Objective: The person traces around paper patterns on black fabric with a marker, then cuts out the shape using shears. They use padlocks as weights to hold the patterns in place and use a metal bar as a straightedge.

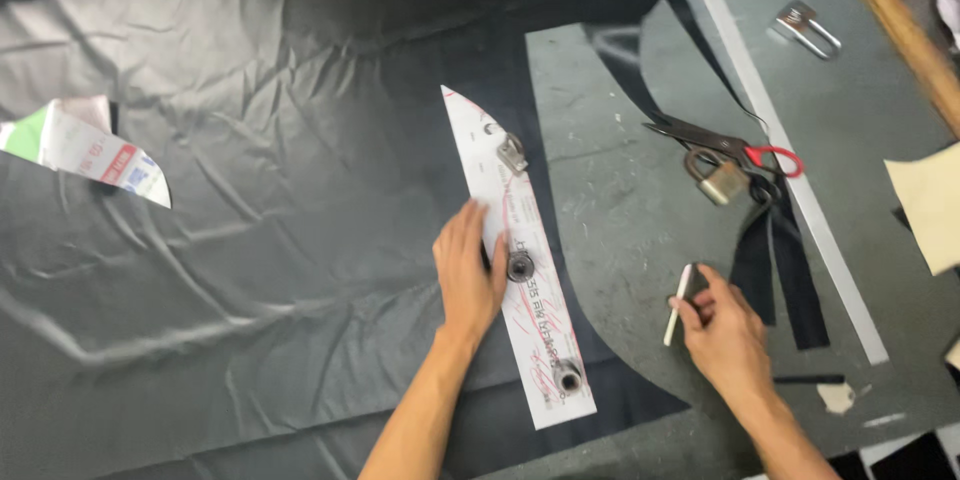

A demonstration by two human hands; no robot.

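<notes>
So the main thing here is a long narrow paper pattern piece [520,270], white, pointed and curved at the far end, cut square at the near end, with red lines and some dark print on it. It lies on wrinkled dark fabric [250,240] that covers most of the table, angled from upper middle down toward the near edge. Three small metal weights sit on it: a squarish clip-like one [512,153] near the tip, a round one [519,265] in the middle, and another round one [567,375] near the square end.

The left hand [468,275] lies flat with fingers spread, pressing on the pattern's left edge just beside the middle weight, thumb nearly touching it. The right hand [722,325] is off to the right over the bare grey table top [620,240], fingers pinched around a thin white chalk stick [678,304]. The two hands are well apart.

Further right there are scissors [730,145] with red handles, a brass padlock [712,180] touching them, and dark fabric strips [780,270] below. Another silver padlock [805,28] sits at the far right, beside a wooden rail [900,30]. A folded printed paper [90,150] lies on the fabric at the far left.

No bins or boxes in view, nothing holding anything.
</notes>
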